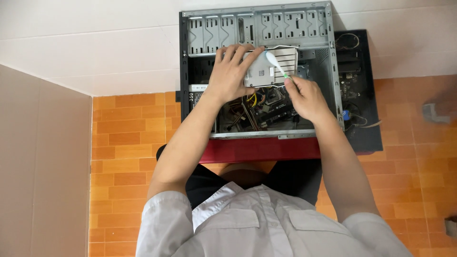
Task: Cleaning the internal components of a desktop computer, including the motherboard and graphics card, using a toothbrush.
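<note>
Computer case (pixel 259 19) is lying open on its side on a low red stand (pixel 264 148), side panel off, and the person is sitting right over it. Left hand (pixel 232 74) is spread over a grey metal drive box (pixel 261 72), fingers curled over its top edge and gripping it just above the guts of the case. Right hand (pixel 304 97) is pinched shut around the handle of a small brush (pixel 276 64) (white with a green grip, looks like a toothbrush), and the bristle end is resting on the face of that drive box.

As far as I can judge, the opening-up part is done and this is mid-cleaning: the brush is only on the 1 part being held. Tangle of yellow and black wires (pixel 247 112) and the board (pixel 278 107) lower down aren't being touched, so I'd guess those are left. Can't tell how dusty anything is from here. Separate black panel (pixel 359 85) sits just beside the case on the right, on the orange tile floor (pixel 128 143).
</note>
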